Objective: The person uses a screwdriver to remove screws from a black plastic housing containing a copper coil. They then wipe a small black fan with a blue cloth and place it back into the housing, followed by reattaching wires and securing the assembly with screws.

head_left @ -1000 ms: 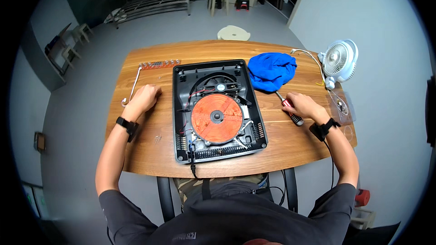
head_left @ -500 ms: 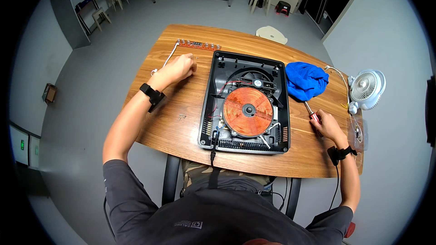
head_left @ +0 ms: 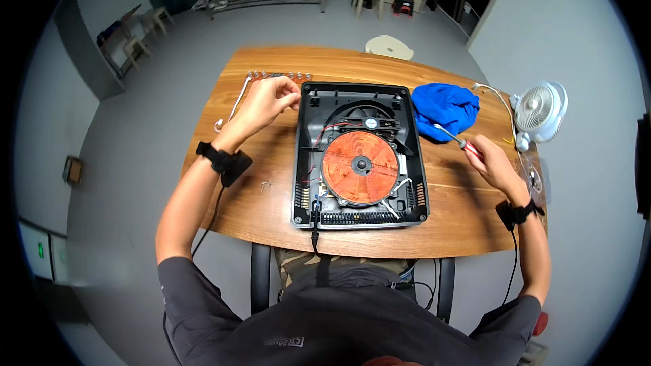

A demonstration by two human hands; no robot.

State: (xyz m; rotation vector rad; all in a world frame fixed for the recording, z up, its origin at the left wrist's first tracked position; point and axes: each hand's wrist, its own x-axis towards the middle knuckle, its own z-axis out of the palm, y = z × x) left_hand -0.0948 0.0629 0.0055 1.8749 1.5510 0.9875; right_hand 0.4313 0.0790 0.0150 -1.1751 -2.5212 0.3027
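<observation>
A: Head view: what is being shown around the opened induction cooker (head_left: 359, 156)?

B: The cooker is being seen lying in the middle of the wooden table (head_left: 271, 203), its long axis running away from the person, with the copper coil (head_left: 360, 166) exposed. The left hand (head_left: 266, 102) is being held just off the cooker's far left corner, fingers curled and pinched together; whether something small is being gripped cannot be told. A row of small parts (head_left: 274, 75) is lying just beyond that hand.

A: And the other hand?

B: The right hand (head_left: 494, 163) is being kept to the right of the cooker, closed around a red-handled screwdriver (head_left: 458, 140). The shaft is being pointed up and left, toward the blue cloth (head_left: 444, 107) lying off the cooker's far right corner.

A: Which hand is being held nearer to the cooker?

B: The left one, almost touching its edge; the right is being held a little apart. Two loose screws (head_left: 266, 184) are lying left of the cooker, and a small white fan (head_left: 539, 110) is standing well to its right.
</observation>
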